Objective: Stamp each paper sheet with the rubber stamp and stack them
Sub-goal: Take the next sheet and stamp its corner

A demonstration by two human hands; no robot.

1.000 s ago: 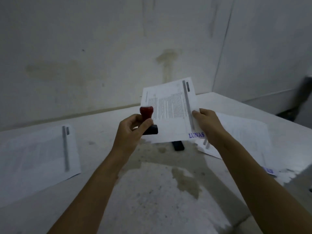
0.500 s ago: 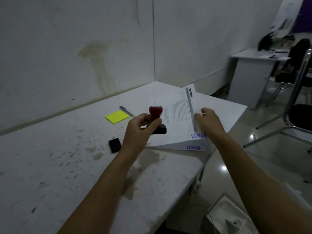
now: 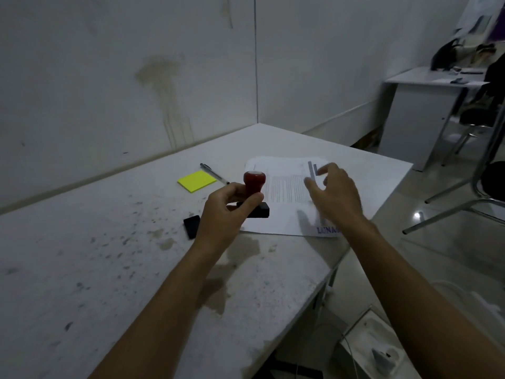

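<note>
My left hand [image 3: 228, 212] grips a rubber stamp [image 3: 254, 184] with a red knob and black base, held just above the table at the left edge of the papers. A stack of printed paper sheets [image 3: 284, 192] lies flat near the table's right corner; the top sheet shows a purple "LUNAS" mark [image 3: 326, 230] at its near edge. My right hand [image 3: 334, 194] hovers over the right side of the stack with fingers spread and relaxed, holding nothing.
A small black ink pad [image 3: 191, 226] lies left of the stack. A yellow sticky-note pad [image 3: 196, 181] and a pen [image 3: 214, 173] lie farther back. The stained white table [image 3: 109, 255] ends at its right edge; beyond stand a desk [image 3: 426, 105] and chair [image 3: 481, 187].
My right hand held a stamped sheet up, laid it on the stack at the right, then let go and opened. The view swung right. My left hand kept the stamp.
</note>
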